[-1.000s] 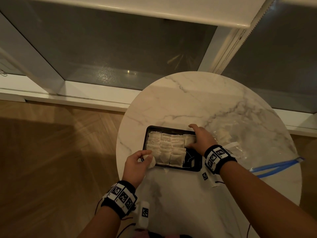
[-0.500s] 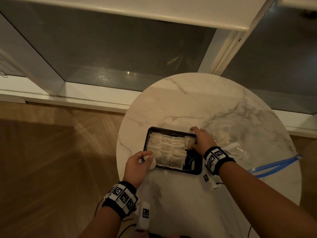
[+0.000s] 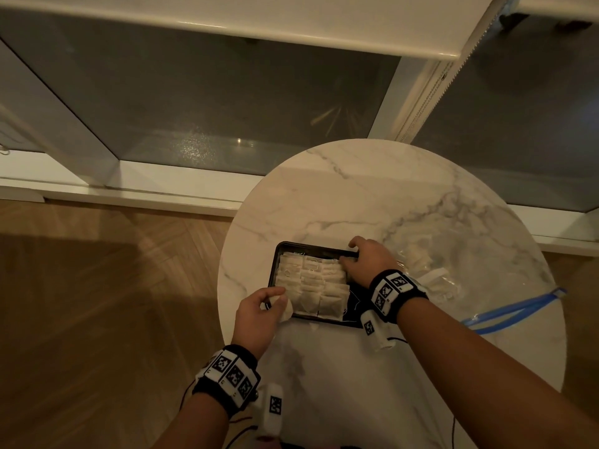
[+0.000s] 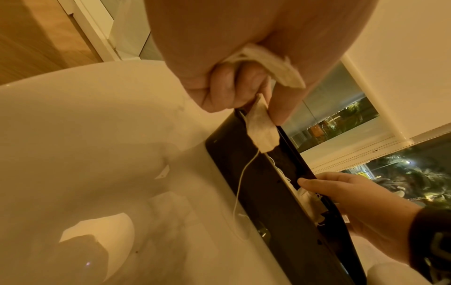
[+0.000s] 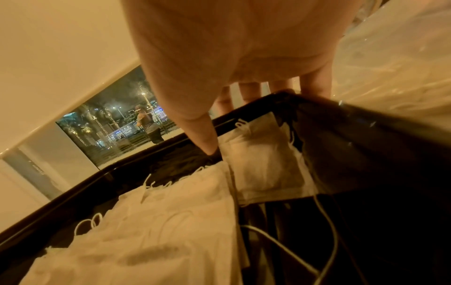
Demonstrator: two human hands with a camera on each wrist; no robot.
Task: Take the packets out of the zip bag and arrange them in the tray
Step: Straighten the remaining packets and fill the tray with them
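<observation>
**Nearly done – tray approx. three-quarters full, a few packets left in bag**

Progress: black tray [image 3: 275, 270] sits on the marble table [image 3: 356, 196] w/ rows of white packets [image 3: 311, 283] filling its left and middle part; a dark bare strip remains at the right end. Zip bag [image 3: 460, 280] lies just right of the tray, blue zip open toward the table edge, and at least a few pale packets show through the plastic, so I'd judge several trips remain. Exact count inside: can't tell.

Grip: left hand [image 3: 256, 315] hovers at the tray's near-left corner, fingers curled round a spare packet [image 4: 262, 129] pinched between thumb and fingertips, string dangling below; a second one looks bunched in the palm. Right hand [image 3: 366, 260] is over the tray's far-right corner: thumb [image 5: 205, 142] pressing down at the edge of the newest packet [image 5: 263, 162], remaining fingers spread and hooked over the tray rim. That packet lies flat in the tray, right under the thumb, beside the last filled row.

Next, probably: settle it, then feed the left hand's packet into the bare strip.
</observation>
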